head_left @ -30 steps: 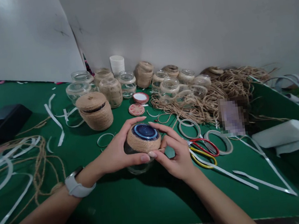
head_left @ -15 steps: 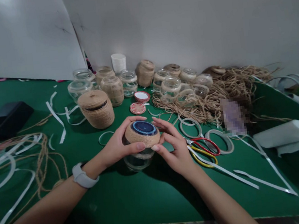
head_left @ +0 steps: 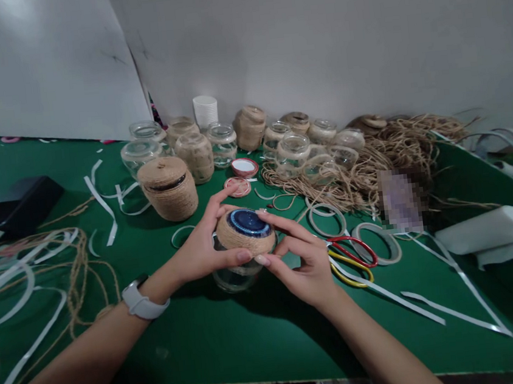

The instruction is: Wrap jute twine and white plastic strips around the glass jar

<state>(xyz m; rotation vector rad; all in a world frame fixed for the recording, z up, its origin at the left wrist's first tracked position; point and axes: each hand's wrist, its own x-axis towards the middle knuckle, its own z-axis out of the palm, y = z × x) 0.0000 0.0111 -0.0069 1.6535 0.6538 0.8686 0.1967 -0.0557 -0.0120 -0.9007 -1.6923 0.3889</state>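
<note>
jar [head_left: 253,241], one: blue round top, twine around the side, clear glass below; near the front of the green counter [head_left: 199,344], between both hands. left hand [head_left: 201,250]: curved about the jar's left side, thumb against the twine. right hand [head_left: 307,263]: thumb and fingertip pinching the jar's right side. scissors [head_left: 350,259], red and yellow handles: just beside the right hand. twine-covered pot [head_left: 172,198]: beyond the left hand. twine heap [head_left: 398,146]: back right.
</note>
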